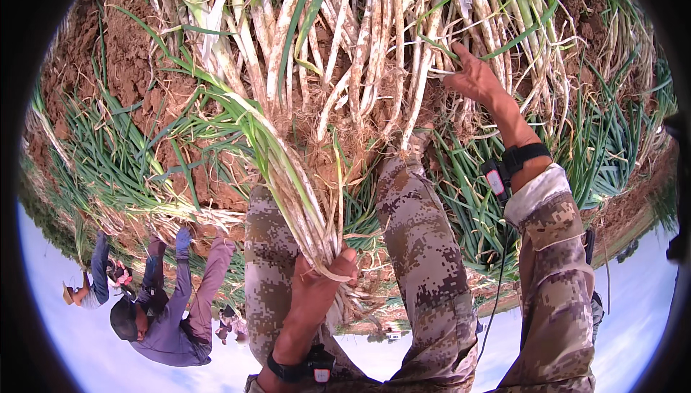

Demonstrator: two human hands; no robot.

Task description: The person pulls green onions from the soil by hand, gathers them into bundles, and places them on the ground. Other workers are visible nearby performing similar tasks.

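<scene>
My left hand (324,279) is closed round the root end of a bunch of green onions (294,188), whose green leaves point up and to the left. My right hand (474,75) reaches into a long row of soil-stained green onions (372,42) lying on the ground. Its index finger points at the white stalks and the thumb is beside a thin stalk; whether it grips one I cannot tell. Roots of the row face toward me. Both wrists wear black straps with small devices.
Piles of green onions lie at the left (108,150) and right (610,139) on brown soil (129,42). My camouflage-clad legs (421,242) are below. A co-worker in a dark cap (124,318) bends over at lower left, with other people farther off. A black cable hangs by my right arm.
</scene>
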